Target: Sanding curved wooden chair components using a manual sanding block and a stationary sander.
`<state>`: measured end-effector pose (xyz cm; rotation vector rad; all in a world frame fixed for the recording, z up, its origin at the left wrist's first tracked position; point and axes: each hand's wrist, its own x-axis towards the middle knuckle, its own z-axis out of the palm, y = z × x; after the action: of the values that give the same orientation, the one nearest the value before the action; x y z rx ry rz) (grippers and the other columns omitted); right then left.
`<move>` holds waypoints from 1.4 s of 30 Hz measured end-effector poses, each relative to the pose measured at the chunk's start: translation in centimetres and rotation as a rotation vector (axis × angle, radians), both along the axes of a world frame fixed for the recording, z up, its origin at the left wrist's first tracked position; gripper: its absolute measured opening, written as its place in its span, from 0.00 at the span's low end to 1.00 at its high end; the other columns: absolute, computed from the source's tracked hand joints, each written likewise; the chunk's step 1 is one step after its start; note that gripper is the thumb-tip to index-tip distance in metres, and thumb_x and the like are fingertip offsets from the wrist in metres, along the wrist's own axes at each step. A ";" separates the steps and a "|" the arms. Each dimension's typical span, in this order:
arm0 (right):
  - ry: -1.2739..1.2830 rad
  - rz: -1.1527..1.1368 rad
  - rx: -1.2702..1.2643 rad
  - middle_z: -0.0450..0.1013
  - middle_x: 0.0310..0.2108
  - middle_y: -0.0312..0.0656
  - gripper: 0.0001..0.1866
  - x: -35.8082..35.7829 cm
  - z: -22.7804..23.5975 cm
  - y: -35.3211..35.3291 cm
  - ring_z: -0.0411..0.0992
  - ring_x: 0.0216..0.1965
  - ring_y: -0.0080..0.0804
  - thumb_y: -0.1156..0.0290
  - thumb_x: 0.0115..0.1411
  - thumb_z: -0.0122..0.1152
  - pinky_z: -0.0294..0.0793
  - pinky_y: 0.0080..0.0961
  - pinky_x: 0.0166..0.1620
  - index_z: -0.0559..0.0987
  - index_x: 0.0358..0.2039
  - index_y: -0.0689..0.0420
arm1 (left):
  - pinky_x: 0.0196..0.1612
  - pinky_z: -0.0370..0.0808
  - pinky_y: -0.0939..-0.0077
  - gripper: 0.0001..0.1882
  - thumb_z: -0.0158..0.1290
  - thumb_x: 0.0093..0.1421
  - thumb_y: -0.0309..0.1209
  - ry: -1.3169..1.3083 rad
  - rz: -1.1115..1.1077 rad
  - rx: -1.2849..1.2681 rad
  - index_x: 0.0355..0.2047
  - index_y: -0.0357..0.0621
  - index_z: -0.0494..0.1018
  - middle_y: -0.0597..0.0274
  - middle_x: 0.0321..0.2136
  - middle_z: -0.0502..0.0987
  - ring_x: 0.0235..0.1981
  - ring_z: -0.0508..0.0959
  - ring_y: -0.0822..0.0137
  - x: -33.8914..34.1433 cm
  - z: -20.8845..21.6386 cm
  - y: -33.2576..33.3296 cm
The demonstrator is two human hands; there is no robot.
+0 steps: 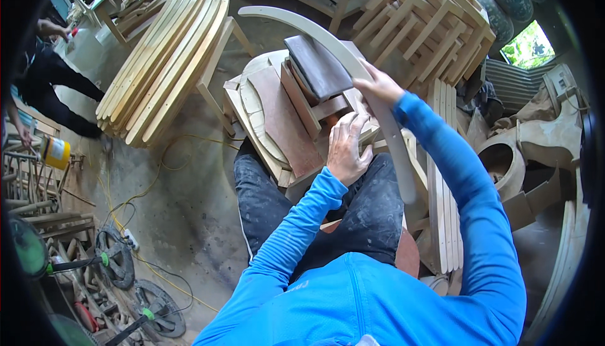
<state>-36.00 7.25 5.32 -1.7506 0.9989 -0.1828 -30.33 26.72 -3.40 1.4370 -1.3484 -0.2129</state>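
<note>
A long curved wooden slat (315, 31) arcs over the workstand and comes down past my right thigh. My right hand (380, 86) grips it near the middle, beside a dark brown belt-like pad (320, 72) mounted on the wooden workstand (287, 116). The slat passes close to the pad's right edge; whether they touch I cannot tell. My left hand (348, 147) is at the stand's near side, fingers extended and thumb apart, with nothing visible in its grasp. Its fingertips are close to the stand's wooden parts below the pad.
Curved slats (167, 62) are stacked at left; wooden frames (422, 28) are piled at far right. Straight slats (446, 176) stand beside my right arm. A yellow cord (161, 163) crosses the floor. At left, another person (50, 87) holds a yellow bucket (57, 152).
</note>
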 end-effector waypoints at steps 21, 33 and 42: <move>0.234 -0.300 -0.270 0.81 0.34 0.49 0.45 -32.9 6.7 28.5 0.78 0.25 0.29 0.76 0.61 0.64 0.80 0.28 0.32 0.56 0.76 0.53 | 0.73 0.41 0.32 0.30 0.56 0.64 0.53 -0.373 -0.090 -0.132 0.61 0.54 0.73 0.48 0.65 0.66 0.72 0.56 0.43 -2.1 6.0 -7.0; 0.332 0.070 -0.758 0.79 0.43 0.64 0.46 -22.9 8.7 17.8 0.81 0.42 0.61 0.79 0.60 0.65 0.81 0.45 0.43 0.54 0.76 0.51 | 0.72 0.46 0.35 0.28 0.47 0.69 0.57 -0.218 0.090 -0.145 0.58 0.51 0.75 0.50 0.65 0.68 0.73 0.55 0.44 8.2 5.2 -11.9; 0.353 0.316 -0.905 0.78 0.35 0.66 0.49 -8.4 1.9 3.4 0.78 0.36 0.68 0.72 0.61 0.61 0.78 0.57 0.38 0.45 0.77 0.42 | 0.72 0.43 0.27 0.37 0.45 0.69 0.62 -0.178 0.174 0.108 0.69 0.53 0.66 0.47 0.73 0.57 0.77 0.47 0.42 9.5 1.9 -8.3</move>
<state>-44.43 10.63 7.19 -2.8184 0.9259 -0.1307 -20.81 18.47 -1.49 1.6875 -1.3621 -0.0455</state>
